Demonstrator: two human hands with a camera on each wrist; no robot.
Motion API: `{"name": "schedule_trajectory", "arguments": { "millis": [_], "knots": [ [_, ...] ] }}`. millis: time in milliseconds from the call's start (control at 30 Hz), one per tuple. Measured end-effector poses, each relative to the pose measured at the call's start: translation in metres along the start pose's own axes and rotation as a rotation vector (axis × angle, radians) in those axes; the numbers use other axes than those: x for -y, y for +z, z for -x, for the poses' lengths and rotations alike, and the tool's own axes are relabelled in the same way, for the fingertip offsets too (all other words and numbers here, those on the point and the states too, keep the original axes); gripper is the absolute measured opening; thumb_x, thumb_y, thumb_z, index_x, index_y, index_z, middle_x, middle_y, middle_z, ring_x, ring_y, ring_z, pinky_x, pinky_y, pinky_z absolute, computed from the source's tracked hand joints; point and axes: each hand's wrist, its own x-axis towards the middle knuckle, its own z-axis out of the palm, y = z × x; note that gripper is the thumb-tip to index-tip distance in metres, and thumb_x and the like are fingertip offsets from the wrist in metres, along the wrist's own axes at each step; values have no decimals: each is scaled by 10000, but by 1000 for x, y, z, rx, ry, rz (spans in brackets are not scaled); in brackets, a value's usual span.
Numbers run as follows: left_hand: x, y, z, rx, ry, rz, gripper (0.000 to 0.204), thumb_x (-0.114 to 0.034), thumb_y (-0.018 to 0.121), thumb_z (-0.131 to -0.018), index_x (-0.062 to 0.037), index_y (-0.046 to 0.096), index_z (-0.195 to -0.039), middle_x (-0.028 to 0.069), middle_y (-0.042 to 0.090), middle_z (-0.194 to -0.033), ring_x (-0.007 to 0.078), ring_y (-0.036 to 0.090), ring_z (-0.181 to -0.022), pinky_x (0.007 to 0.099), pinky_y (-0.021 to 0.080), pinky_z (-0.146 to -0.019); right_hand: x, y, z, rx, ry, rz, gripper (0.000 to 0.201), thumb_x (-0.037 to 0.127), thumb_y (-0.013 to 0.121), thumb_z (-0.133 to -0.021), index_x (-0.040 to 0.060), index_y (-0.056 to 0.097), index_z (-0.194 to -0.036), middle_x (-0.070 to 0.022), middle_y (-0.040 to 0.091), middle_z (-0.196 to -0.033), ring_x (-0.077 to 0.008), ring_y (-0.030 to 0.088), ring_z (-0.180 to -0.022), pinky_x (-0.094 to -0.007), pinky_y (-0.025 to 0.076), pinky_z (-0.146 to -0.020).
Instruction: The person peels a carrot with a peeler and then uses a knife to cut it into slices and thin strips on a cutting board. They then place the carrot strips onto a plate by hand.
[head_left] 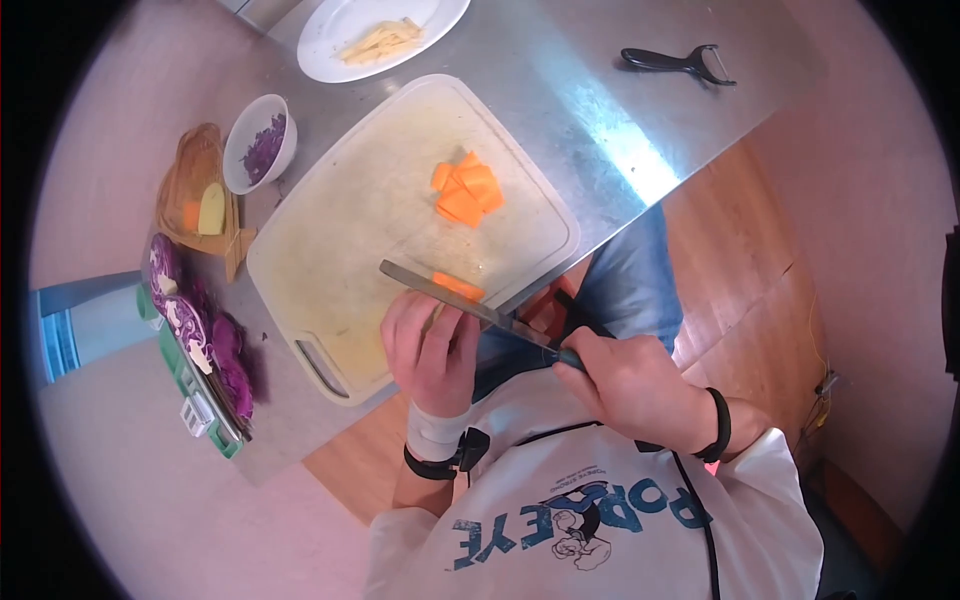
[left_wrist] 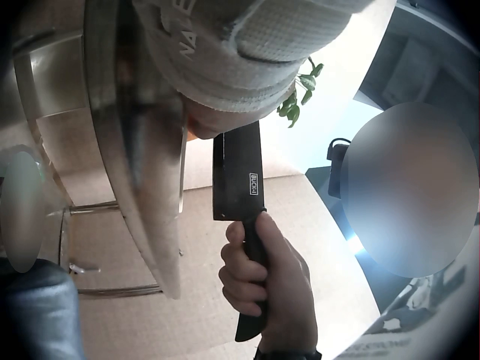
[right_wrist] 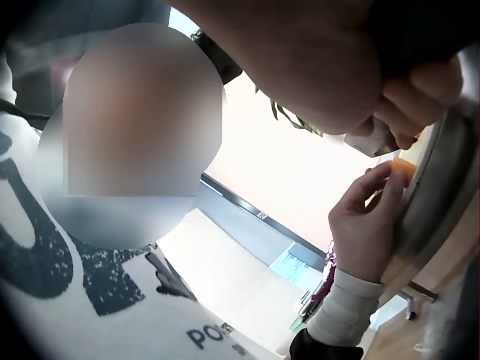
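Observation:
A knife (head_left: 440, 292) with a dark blade (left_wrist: 238, 176) lies across a carrot piece (head_left: 458, 286) near the cutting board's (head_left: 330, 230) front edge. The right hand (head_left: 635, 385) is curled round its handle, also plain in the left wrist view, hand (left_wrist: 274, 289). At the carrot, the left hand (head_left: 432, 350) holds the piece with bent fingers; in the right wrist view that hand (right_wrist: 366, 229) pinches orange carrot (right_wrist: 403, 168). Flat carrot slices (head_left: 468, 190) are heaped farther back on the board.
A white plate (head_left: 320, 50) with pale strips stands behind the board. Left are a bowl (head_left: 235, 160) of shredded purple cabbage, a wooden basket (head_left: 180, 200), cut cabbage (head_left: 190, 325) and a green scale (head_left: 190, 400). A black peeler (head_left: 665, 62) lies at the back right.

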Motion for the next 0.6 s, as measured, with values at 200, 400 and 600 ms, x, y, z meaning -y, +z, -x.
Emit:
{"name": "schedule_trajectory", "arguments": {
  "millis": [200,400,600],
  "knots": [
    [1,2,3,12,-11,22,449,107,869,-685,-31,757,-1098,94,702,-1205,354,650,-1124,433,527,-956,-1,7,0,-20,-17,57,277,258,679,-1023,23,558,-944,-117,637,-676,-309,664,-555,-399,517,-484],
    [1,2,5,10,-7,24,485,111,867,-632,-4,764,-1092,113,704,-1244,352,638,-1163,431,510,-1007,-3,9,1,-8,6,57,298,272,688,-1016,30,542,-925,-119,609,-648,-320,661,-544,-410,510,-468],
    [-1,2,5,14,-33,-6,500,132,868,-676,-48,773,-1132,89,709,-1228,349,654,-1150,422,533,-971,-2,5,0,13,15,56,319,285,697,-1013,30,535,-910,-126,608,-639,-327,657,-531,-413,506,-463]
  ]
}}
